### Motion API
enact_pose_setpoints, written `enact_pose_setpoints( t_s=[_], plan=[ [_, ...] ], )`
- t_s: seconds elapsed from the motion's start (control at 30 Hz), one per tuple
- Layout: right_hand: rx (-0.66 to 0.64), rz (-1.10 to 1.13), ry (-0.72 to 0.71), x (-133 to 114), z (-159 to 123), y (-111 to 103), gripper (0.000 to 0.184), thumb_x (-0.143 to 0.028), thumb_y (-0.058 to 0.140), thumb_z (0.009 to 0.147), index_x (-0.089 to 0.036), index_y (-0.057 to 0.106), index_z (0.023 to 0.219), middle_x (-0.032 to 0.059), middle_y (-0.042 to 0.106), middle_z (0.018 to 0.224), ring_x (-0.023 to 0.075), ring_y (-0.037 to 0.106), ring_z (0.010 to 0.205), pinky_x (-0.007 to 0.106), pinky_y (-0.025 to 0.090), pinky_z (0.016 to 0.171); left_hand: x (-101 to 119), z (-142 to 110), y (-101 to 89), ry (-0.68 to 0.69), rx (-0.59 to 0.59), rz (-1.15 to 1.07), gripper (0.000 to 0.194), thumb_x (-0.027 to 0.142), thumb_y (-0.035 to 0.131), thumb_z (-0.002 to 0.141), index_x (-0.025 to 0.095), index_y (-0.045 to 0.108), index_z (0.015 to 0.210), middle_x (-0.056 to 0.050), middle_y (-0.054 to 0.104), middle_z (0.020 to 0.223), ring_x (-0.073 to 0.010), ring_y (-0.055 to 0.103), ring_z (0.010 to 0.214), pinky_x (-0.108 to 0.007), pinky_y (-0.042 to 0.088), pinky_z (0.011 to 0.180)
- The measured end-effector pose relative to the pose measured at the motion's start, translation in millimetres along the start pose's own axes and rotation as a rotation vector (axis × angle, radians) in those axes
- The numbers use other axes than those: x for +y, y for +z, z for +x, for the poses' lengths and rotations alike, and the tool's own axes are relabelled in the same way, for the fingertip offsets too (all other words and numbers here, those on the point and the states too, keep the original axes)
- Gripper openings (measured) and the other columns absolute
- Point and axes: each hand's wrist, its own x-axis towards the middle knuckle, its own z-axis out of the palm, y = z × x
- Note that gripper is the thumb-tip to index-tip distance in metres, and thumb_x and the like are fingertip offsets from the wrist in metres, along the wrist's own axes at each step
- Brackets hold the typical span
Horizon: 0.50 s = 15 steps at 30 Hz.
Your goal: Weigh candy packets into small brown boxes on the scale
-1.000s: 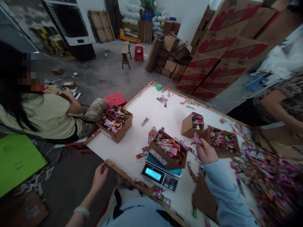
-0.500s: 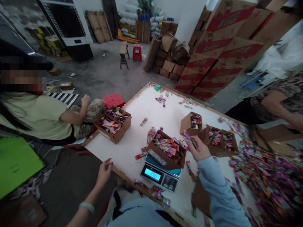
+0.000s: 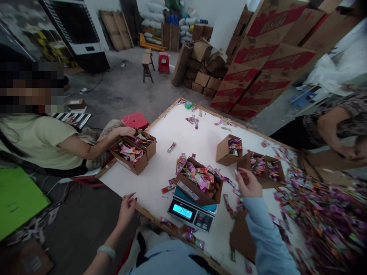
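Observation:
A brown cardboard box (image 3: 183,184) full of bright candy packets stands on a small digital scale (image 3: 191,212) with a lit display. My right hand (image 3: 249,183) hovers just right of that box, fingers loosely spread and nothing visible in them. My left hand (image 3: 127,207) rests on the wooden near edge of the white table (image 3: 195,145), fingers curled on the rim. A large heap of loose packets (image 3: 321,221) covers the table's right side.
Three more packet boxes (image 3: 134,151) (image 3: 226,151) (image 3: 265,170) sit on the table. A person in a pale shirt at the left reaches a hand (image 3: 126,131) onto the left box. Another person's arm (image 3: 335,133) shows at the right. Stacked cartons (image 3: 269,57) stand behind.
My right hand held a packet by the box on the scale and now shows none; the scale reading rose slightly. The person at the left reached to the left box.

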Motion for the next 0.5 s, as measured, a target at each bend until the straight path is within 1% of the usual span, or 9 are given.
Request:
enact_pose_setpoints(
  t_s=[0.07, 0.13, 0.23, 0.3, 0.37, 0.43, 0.5],
  plan=[
    [-0.008, 0.052, 0.106, 23, -11, -1, 0.059, -0.061, 0.052, 0.069, -0.015, 0.059, 0.105, 0.0127, 0.065, 0.094, 0.0204, 0.062, 0.074, 0.032, 0.051, 0.059, -1, 2, 5.1, -0.006, -0.022, -0.035, 0.048, 0.05, 0.06, 0.061, 0.015, 0.061, 0.094, -0.009, 0.063, 0.091, -0.0235, 0.063, 0.084, -0.039, 0.051, 0.076],
    [-0.025, 0.133, 0.211, 40, -24, 1, 0.063, -0.063, 0.056, 0.063, -0.015, 0.058, 0.104, 0.0136, 0.065, 0.094, 0.0217, 0.063, 0.077, 0.032, 0.051, 0.06, -2, 5, 11.2, -0.009, -0.05, -0.061, 0.051, 0.051, 0.06, 0.06, 0.014, 0.06, 0.096, -0.011, 0.063, 0.095, -0.0245, 0.063, 0.087, -0.039, 0.05, 0.078],
    [-0.041, 0.228, 0.334, 56, -38, 3, 0.064, -0.062, 0.063, 0.055, -0.016, 0.059, 0.099, 0.0121, 0.065, 0.091, 0.022, 0.063, 0.079, 0.032, 0.052, 0.062, 5, 11, 23.1, -0.037, -0.115, -0.085, 0.055, 0.051, 0.062, 0.059, 0.014, 0.058, 0.099, -0.012, 0.063, 0.098, -0.0259, 0.062, 0.091, -0.04, 0.049, 0.08],
    [-0.07, 0.283, 0.413, 57, -42, 5, 0.068, -0.061, 0.066, 0.052, -0.017, 0.058, 0.102, 0.012, 0.064, 0.096, 0.0222, 0.063, 0.081, 0.031, 0.052, 0.061, 17, 17, 34.5, -0.091, -0.141, -0.106, 0.053, 0.049, 0.061, 0.061, 0.014, 0.057, 0.101, -0.014, 0.061, 0.108, -0.0268, 0.06, 0.097, -0.039, 0.049, 0.08],
    [-0.129, 0.342, 0.524, 51, -44, 10, 0.075, -0.062, 0.066, 0.052, -0.019, 0.053, 0.112, 0.0129, 0.061, 0.109, 0.0223, 0.063, 0.083, 0.03, 0.052, 0.058, 35, 23, 50.5, -0.161, -0.186, -0.126, 0.051, 0.046, 0.059, 0.066, 0.015, 0.055, 0.106, -0.016, 0.054, 0.121, -0.0275, 0.055, 0.107, -0.038, 0.048, 0.081],
    [-0.202, 0.384, 0.663, 40, -44, 21, 0.08, -0.064, 0.064, 0.054, -0.027, 0.046, 0.122, 0.0119, 0.056, 0.121, 0.0222, 0.063, 0.083, 0.03, 0.052, 0.054, 55, 29, 71.3, -0.217, -0.258, -0.14, 0.048, 0.044, 0.056, 0.071, 0.017, 0.052, 0.111, -0.016, 0.049, 0.129, -0.0272, 0.05, 0.114, -0.037, 0.048, 0.08],
    [-0.255, 0.393, 0.771, 28, -43, 37, 0.081, -0.067, 0.06, 0.058, -0.034, 0.039, 0.128, 0.01, 0.052, 0.127, 0.0219, 0.063, 0.08, 0.031, 0.051, 0.053, 72, 35, 95.6, -0.253, -0.346, -0.154, 0.046, 0.044, 0.054, 0.075, 0.019, 0.051, 0.113, -0.015, 0.049, 0.129, -0.0266, 0.049, 0.114, -0.036, 0.047, 0.078]
  ],
)
